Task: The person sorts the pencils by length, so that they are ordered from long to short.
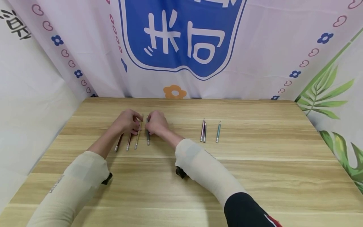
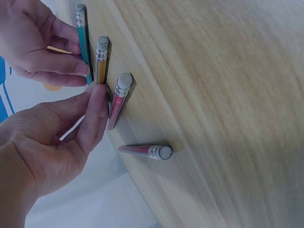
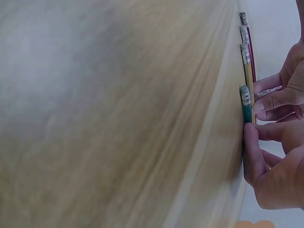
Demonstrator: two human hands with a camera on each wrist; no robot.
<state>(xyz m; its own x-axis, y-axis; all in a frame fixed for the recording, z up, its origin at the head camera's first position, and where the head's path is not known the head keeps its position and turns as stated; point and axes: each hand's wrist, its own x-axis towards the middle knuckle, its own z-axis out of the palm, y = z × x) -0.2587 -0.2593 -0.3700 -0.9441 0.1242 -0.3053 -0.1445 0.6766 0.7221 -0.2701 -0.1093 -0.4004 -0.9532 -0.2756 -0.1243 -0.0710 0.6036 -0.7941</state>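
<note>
On the wooden table (image 1: 158, 183), my left hand (image 1: 128, 121) pinches a yellow pencil (image 1: 137, 139) partway along its length. In the left wrist view the yellow pencil's (image 2: 101, 61) eraser end sticks out past the fingertips. Right beside it, my right hand (image 1: 157, 122) pinches a green pencil (image 1: 148, 138), whose metal band and eraser show below the fingers. That green pencil (image 3: 246, 105) lies close to the yellow one in the right wrist view. Left of these lie two dark red pencils (image 1: 129, 142), partly hidden under my left hand, their erasers toward me.
To the right, two dark purplish pencils (image 1: 203, 130) lie side by side, with a teal pencil (image 1: 218, 131) a little apart from them. A printed curtain (image 1: 255, 56) hangs along the table's far edge, and white cloth (image 1: 34, 94) borders the left side.
</note>
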